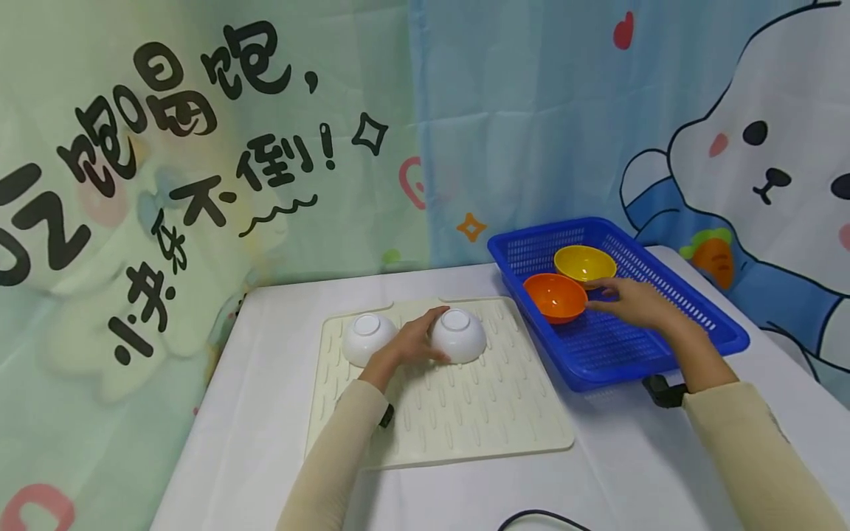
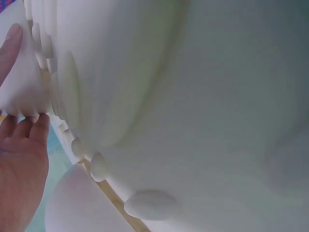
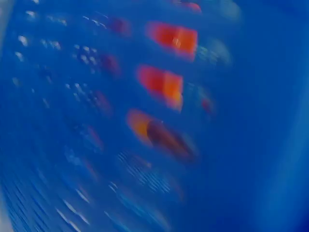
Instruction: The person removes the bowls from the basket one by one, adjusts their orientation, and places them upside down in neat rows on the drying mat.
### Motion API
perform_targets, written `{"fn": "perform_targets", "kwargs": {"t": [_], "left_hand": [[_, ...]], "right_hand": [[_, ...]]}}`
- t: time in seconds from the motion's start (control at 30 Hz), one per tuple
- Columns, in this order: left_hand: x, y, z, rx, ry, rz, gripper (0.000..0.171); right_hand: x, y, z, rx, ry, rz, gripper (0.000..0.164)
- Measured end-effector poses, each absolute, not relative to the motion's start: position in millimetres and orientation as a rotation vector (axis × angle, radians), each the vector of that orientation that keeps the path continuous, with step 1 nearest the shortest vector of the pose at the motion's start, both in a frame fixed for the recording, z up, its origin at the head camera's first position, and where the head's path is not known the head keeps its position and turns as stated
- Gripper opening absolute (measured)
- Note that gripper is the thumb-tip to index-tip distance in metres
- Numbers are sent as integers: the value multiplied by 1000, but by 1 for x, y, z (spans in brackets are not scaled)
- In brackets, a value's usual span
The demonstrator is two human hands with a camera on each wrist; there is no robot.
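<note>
Two white bowls sit upside down on a cream ridged mat point(image 1: 465, 413). My left hand point(image 1: 417, 339) grips the right-hand white bowl point(image 1: 460, 336) from its left side, the thumb at the near rim and the fingers at the far side. In the left wrist view, the fingertips of this hand point(image 2: 21, 164) meet the bowl's point(image 2: 24, 82) rim. The other white bowl point(image 1: 367, 338) is just left of the hand. Inside the blue basket point(image 1: 651, 372), my right hand point(image 1: 627, 301) reaches in with fingers extended, fingertips right at the rim of an orange bowl point(image 1: 554, 301). A yellow bowl point(image 1: 584, 262) is behind it.
The mat and the basket stand side by side on a white-covered table point(image 1: 246, 442). A black cable point(image 1: 541, 512) lies at the near edge. Printed curtains point(image 1: 518, 133) hang close behind the table. The right wrist view is blurred and mostly filled by the basket wall point(image 3: 251, 145).
</note>
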State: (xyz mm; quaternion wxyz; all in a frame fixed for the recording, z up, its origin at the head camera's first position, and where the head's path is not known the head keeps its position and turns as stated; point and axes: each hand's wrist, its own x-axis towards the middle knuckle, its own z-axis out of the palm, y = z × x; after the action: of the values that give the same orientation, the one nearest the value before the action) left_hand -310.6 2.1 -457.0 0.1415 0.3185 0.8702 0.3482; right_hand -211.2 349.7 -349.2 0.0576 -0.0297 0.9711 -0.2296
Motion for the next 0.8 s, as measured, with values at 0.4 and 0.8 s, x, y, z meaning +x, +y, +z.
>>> {"fn": "perform_targets", "kwargs": {"t": [0.4,0.8], "left_hand": [[-312,2,-461,942,2506,1021,92],[-313,0,-460,954,2516,993,93]], "right_hand": [[-241,360,-386,-27,2760,-770,64],[-250,359,-402,114,2690,-740,62]]}}
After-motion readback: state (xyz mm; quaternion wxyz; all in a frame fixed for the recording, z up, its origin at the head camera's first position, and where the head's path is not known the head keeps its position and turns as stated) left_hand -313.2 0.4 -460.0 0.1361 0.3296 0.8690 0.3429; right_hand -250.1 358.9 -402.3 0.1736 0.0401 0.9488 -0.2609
